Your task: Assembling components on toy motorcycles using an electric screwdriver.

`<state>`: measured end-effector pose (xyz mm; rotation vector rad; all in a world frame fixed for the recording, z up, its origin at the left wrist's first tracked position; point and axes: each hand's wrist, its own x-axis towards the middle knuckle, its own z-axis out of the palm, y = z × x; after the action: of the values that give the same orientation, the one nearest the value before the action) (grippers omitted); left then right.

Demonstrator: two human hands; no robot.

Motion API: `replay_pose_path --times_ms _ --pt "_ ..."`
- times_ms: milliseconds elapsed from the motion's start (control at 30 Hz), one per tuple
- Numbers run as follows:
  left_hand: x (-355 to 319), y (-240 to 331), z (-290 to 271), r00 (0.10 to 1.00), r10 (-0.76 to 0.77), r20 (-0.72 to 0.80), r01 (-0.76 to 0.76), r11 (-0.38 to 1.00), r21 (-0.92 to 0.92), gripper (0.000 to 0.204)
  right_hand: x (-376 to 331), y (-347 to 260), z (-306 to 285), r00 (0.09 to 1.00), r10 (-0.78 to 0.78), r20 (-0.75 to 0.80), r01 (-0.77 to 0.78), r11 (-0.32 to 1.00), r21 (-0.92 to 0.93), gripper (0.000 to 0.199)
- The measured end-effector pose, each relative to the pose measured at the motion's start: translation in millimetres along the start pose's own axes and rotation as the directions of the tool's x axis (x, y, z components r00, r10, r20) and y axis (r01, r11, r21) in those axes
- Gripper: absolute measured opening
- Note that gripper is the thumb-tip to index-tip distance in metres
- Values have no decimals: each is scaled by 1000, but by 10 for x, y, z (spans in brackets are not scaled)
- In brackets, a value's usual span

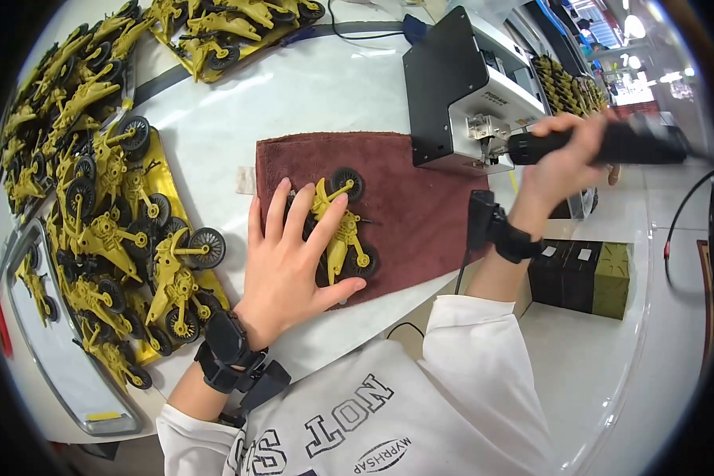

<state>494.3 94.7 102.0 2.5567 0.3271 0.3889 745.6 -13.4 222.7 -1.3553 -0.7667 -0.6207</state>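
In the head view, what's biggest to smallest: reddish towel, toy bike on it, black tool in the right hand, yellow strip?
1. Reddish towel
2. Toy bike and black tool: unsure, both partly covered
3. Yellow strip

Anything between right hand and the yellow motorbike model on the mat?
Nothing loose visible. The right hand grips a black tool, its tip apparently at the machine's metal fitting; from there to the motorbike model stretches mat. The left hand covers the model's left side; anything beneath is hidden.
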Motion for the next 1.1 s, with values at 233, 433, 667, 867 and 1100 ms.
replay_pose_path --times_ms 233,433,667,867,1100 --pt "3 1 -8 1000 0 28 0 1000 -1 80 -628 -588 -171 915 238 325 -361 842 400 59" --pt "-13 -40 5 999 3 33 -4 1000 15 82 -1320 -922 -72 814 60 577 -453 687 568 87" --pt "-21 -58 28 1000 -5 13 6 999 -40 86 -1251 -883 20 675 36 737 -587 631 507 55" --pt "-33 -61 52 1000 0 -13 -1 998 -64 84 -1282 -951 52 679 213 702 -675 558 483 29" --pt "-29 -77 60 1000 -22 0 22 996 -82 87 -1373 -953 169 672 185 717 -646 620 446 36"
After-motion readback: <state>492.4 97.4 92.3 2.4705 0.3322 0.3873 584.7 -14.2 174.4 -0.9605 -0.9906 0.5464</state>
